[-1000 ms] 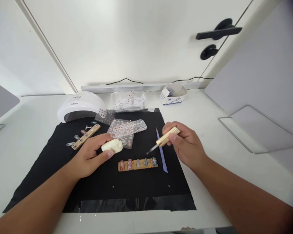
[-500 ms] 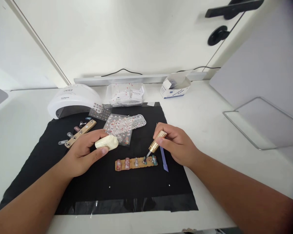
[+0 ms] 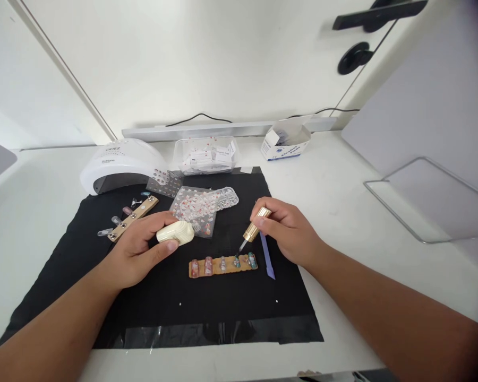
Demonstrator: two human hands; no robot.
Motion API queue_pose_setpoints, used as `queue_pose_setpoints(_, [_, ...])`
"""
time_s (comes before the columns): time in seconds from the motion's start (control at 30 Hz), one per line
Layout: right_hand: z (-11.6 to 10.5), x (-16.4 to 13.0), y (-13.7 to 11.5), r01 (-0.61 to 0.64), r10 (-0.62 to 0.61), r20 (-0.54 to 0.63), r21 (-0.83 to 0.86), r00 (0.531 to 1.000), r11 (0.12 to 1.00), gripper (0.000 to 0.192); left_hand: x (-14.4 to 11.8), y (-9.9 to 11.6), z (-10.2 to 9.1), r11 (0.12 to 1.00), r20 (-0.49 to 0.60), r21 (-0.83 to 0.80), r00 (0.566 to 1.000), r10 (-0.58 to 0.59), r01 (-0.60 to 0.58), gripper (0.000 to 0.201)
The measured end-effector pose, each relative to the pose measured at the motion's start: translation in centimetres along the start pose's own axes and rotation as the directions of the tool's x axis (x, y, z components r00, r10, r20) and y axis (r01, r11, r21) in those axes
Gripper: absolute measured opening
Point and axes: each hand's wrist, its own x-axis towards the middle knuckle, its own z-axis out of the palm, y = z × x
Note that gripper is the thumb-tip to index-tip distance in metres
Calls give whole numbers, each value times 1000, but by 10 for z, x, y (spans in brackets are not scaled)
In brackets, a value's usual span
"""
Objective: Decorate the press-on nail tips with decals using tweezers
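My left hand (image 3: 143,249) is closed around a cream nail polish bottle (image 3: 175,232), tipped on its side with its uncapped neck pointing right. Between the fingers of my right hand (image 3: 289,228) is the gold cap of a nail polish brush (image 3: 257,225), slanted down to the left. Its bristle tip is at the upper edge of a small green press-on nail; whether it touches I cannot tell. That nail sits on a wooden strip (image 3: 215,271) with several decorated nails, pink ones (image 3: 208,266) at the left and a green one (image 3: 252,260) at the right end.
A purple stick (image 3: 267,257) lies by my right hand. Sticker sheets (image 3: 193,204) and a rhinestone case (image 3: 228,198) lie behind. Another wooden strip (image 3: 137,213) with nail tips is at left, before a white nail lamp (image 3: 123,159). A plastic tub (image 3: 207,159) and an alcohol pads box (image 3: 286,143) stand behind.
The brush tip has lifted slightly from the small green nail toward its upper edge. My left hand still holds the bottle in nearly the same place. The view has shifted slightly.
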Motion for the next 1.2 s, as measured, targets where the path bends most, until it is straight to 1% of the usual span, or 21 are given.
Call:
queue_pose_setpoints(0.2, [1,0,-2,-19,19,31,6,999,1000,17,1,-1,1,1000,15,1,1000,9,-9,12])
queue_pose_setpoints(0.37, [1,1,-2,-19,19,-27,-18,999,1000,18,0,-1,-1,1000,17,6,1000,17,-18,11])
queue_pose_setpoints(0.53, [0,-1,-1,-3,3,-13,-18,1000,1000,16,-1,1,-1,1000,40,-3,999,5,-5,11])
queue_pose_setpoints(0.63, [-1,-3,-1,23,-24,-59,-18,998,1000,15,-1,1,-1,1000,37,-7,999,-3,3,12])
queue_pose_setpoints(0.73, [-3,-3,-3,84,-80,-126,30,989,996,13,0,1,-1,1000,32,-7,999,-5,6,12])
queue_pose_setpoints(0.83, [-2,-4,-5,129,-114,-144,104,983,986,14,0,1,-1,1000,32,-12,999,4,-4,11])
queue_pose_setpoints(1.0, [9,-7,-5,140,-107,-148,235,983,962,14,0,6,0,999,47,-25,998,38,-37,10])
queue_pose_setpoints(1.2, [24,-9,-7,149,-81,-212,329,974,932,14,1,11,6,992,89,-84,990,106,-99,9])
